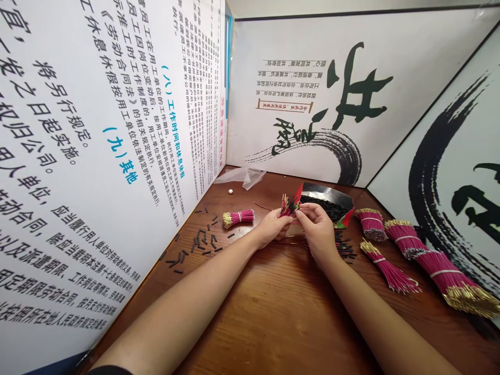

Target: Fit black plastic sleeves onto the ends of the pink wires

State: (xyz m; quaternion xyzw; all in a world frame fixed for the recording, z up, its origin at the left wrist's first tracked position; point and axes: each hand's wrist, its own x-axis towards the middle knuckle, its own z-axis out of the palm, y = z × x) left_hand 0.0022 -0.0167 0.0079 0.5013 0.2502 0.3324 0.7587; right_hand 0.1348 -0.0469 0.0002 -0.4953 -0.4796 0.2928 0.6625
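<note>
Wooden table [273, 317] runs from the near edge to the boards at the back, with both forearms laid across it. Left hand [272, 227] is closed on a small cluster of pink wires [288, 207], fingers curled round the lower ends, tips fanned upward. Right hand [318, 225] is pinched at thumb and forefinger just beside the cluster's top; whether it grips a wire or a sleeve cannot be told. Cluster sits above the table's middle, directly in front of the tray.

To the right, three banded bundles of pink wire lie apart from the hands: near bundle [390, 272], large bundle [433, 265], small bundle [371, 223]. To the left, loose black sleeves [199, 245] are scattered along the base of the text board [97, 156]. A banded bundle with brass tips [238, 217] lies just left of the left hand.

Behind the hands, a red-edged tray [332, 200] holds a heap of black pieces. Farther back, a clear plastic bag [244, 176] lies near the corner, beneath the calligraphy board [344, 94].
</note>
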